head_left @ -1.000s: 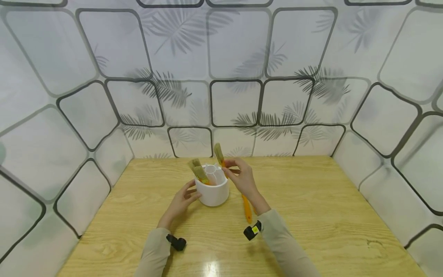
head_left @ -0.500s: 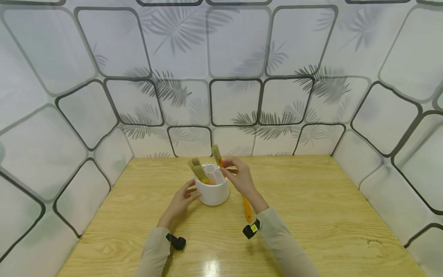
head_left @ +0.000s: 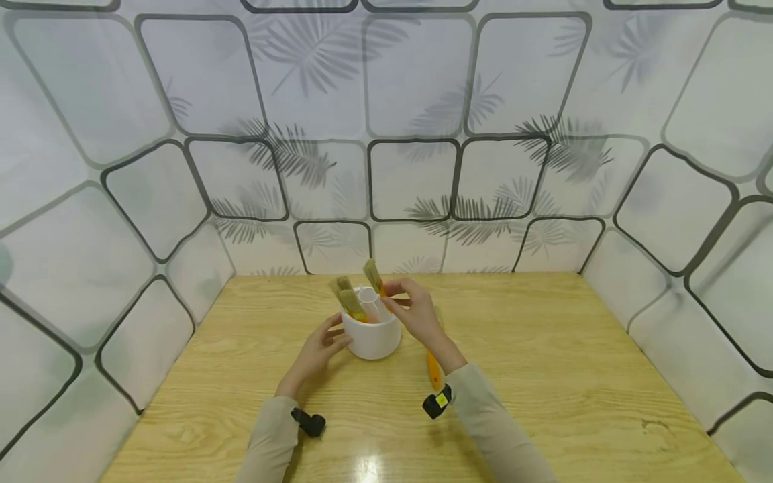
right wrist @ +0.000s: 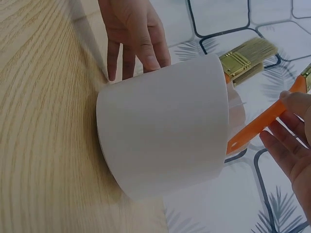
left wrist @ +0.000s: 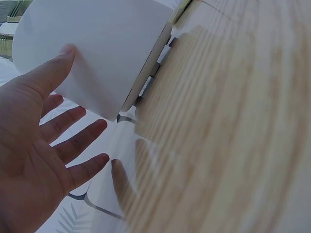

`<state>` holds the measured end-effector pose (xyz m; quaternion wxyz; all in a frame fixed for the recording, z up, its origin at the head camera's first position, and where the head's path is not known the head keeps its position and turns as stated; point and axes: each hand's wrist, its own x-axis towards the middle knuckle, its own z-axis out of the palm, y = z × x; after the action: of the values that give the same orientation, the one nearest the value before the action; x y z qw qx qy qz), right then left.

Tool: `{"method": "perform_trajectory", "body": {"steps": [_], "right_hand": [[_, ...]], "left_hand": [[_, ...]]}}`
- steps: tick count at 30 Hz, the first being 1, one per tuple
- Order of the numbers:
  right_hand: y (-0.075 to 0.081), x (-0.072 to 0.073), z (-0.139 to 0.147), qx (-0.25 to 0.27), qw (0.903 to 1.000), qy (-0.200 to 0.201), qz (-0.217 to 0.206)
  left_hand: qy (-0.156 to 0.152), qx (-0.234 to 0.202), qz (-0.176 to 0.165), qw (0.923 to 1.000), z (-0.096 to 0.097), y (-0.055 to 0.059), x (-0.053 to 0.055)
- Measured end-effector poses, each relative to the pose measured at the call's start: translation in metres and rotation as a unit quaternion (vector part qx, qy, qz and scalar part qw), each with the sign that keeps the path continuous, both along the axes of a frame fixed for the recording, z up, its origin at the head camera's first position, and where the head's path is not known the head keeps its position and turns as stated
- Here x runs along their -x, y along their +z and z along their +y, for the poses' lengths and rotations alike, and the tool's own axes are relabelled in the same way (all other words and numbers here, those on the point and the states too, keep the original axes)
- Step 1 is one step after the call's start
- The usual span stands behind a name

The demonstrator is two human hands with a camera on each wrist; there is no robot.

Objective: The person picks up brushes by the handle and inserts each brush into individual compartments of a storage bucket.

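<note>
A white round holder (head_left: 376,343) with a clear divider inside stands upright on the wooden table. My right hand (head_left: 419,316) pinches an orange-handled paintbrush (head_left: 372,274) above the holder's right rim, bristles up. In the right wrist view the end of the orange handle (right wrist: 257,125) dips just inside the rim. Several similar paintbrushes (head_left: 352,303) stand bristles up in the holder's left side. At the holder's left wall is my left hand (head_left: 317,347); in the left wrist view its thumb (left wrist: 57,68) rests on the white wall and the other fingers are extended.
Another orange-handled paintbrush (head_left: 433,370) lies on the table, partly hidden behind my right wrist. The wooden table (head_left: 543,376) extends on both sides. Patterned fabric walls (head_left: 410,181) close off the back and sides.
My right hand has moved a little left and down with the paintbrush, bringing it over the holder's rim. The left hand and the holder have stayed in place.
</note>
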<state>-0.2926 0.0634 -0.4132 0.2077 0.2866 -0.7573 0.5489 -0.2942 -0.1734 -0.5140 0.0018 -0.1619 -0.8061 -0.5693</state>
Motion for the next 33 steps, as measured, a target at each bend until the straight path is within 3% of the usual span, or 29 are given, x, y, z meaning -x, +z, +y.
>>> {"method": "perform_trajectory", "body": {"steps": [4, 7, 14, 19, 27, 33], "right_hand": [[-0.015, 0.013, 0.001, -0.006, 0.9999, -0.001, 0.009], [-0.017, 0.015, 0.001, -0.010, 0.9999, 0.002, 0.014], [-0.022, 0.017, 0.001, -0.021, 0.9995, 0.003, 0.024], [-0.024, 0.016, 0.001, -0.027, 0.9989, 0.000, 0.037], [0.006, -0.012, -0.002, -0.025, 0.9996, 0.013, -0.005], [0.006, -0.011, -0.001, -0.031, 0.9995, 0.009, -0.007]], "left_hand": [[0.001, 0.001, 0.004, 1.0000, 0.000, 0.000, 0.000], [-0.001, -0.001, 0.003, 1.0000, 0.001, 0.003, -0.001], [-0.016, 0.000, 0.001, 0.9999, 0.005, 0.026, -0.016], [-0.018, 0.006, -0.011, 0.9998, 0.006, 0.031, -0.019], [-0.021, 0.007, -0.011, 0.9997, 0.004, 0.029, -0.018], [-0.020, 0.007, -0.012, 0.9997, 0.005, 0.030, -0.018]]}}
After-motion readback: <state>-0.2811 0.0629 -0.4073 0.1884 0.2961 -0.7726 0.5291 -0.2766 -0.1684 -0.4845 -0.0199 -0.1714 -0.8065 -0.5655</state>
